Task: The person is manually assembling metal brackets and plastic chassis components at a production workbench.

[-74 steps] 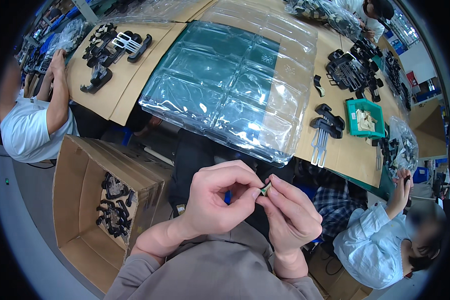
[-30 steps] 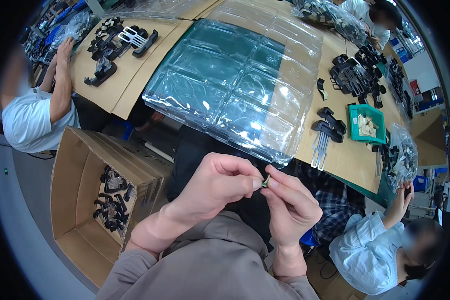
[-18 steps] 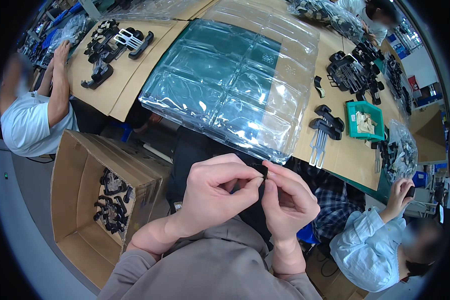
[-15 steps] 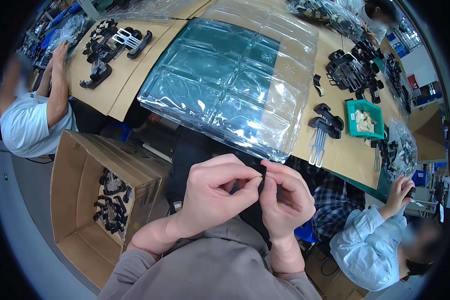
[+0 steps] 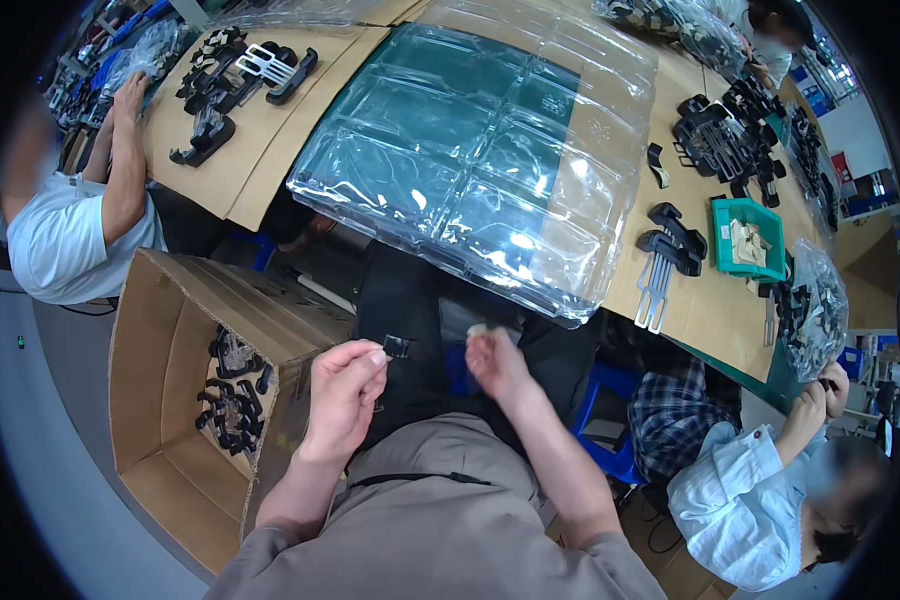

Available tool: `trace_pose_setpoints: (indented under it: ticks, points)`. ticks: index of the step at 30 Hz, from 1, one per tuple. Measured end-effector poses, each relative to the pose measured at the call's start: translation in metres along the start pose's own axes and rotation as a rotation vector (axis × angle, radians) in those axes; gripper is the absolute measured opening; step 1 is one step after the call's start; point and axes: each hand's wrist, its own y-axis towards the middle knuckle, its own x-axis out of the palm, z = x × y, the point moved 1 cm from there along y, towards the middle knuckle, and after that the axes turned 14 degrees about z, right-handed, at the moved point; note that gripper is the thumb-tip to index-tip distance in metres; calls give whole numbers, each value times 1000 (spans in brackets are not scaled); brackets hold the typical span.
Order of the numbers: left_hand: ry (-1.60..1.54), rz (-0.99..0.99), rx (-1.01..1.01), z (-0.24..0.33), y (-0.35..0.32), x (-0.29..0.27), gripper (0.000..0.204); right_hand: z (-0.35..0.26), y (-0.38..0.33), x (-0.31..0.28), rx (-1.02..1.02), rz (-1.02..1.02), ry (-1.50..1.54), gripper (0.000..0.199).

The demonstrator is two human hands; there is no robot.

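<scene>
While the left hand [image 5: 348, 385] is holding a small black strip [image 5: 397, 346] out over the dark trousers [image 5: 400, 290], its thumb and forefinger are clamping the strip at its left end, and the rest is jutting free to the right. The right hand [image 5: 495, 362] is hanging well apart from it and is showing blurred; a small pale thing [image 5: 477, 330] is appearing at its tips, but whether those fingers are gripping it or standing apart, I cannot tell. Judging from this, the person is probably separating a pale backing from the strip. The next move would be calling for a steady left pinch and a free right hand. On the worktop [image 5: 260, 165], a clear plastic tray [image 5: 450, 170] is lying ahead, a green bin [image 5: 755, 272] is holding cream scraps [image 5: 748, 242] to the right, and a fork-shaped black-and-metal part [image 5: 660, 245] is resting between them. Left of the left hand, a cardboard box [image 5: 145, 400] is holding black parts [image 5: 232, 415].
</scene>
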Motion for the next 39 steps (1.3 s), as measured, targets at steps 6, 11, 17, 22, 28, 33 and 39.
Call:
trace_pose_setpoints:
  ticks: [6,11,17,22,28,33,39]
  points:
    - [66,45,-13,-8,-1,10,12,-50,46,53,-237,-44,-109,27]
    - [103,67,-19,-18,7,21,12,-33,63,23,-423,-99,-236,45]
    - [-124,-16,-321,-16,15,23,11,6,-55,11,-1023,-381,-422,45]
    - [-237,-89,-559,-17,7,45,11,-12,-88,15,-2067,-420,-489,37]
    - [-196,-149,-588,-8,-6,59,11,-27,-120,15,-2324,-405,-585,26]
    - [20,-196,-214,-1,-13,59,12,-19,-141,12,-1101,-195,-330,23]
    - [152,-124,133,-5,-8,55,14,-29,-141,11,-561,-404,-17,20]
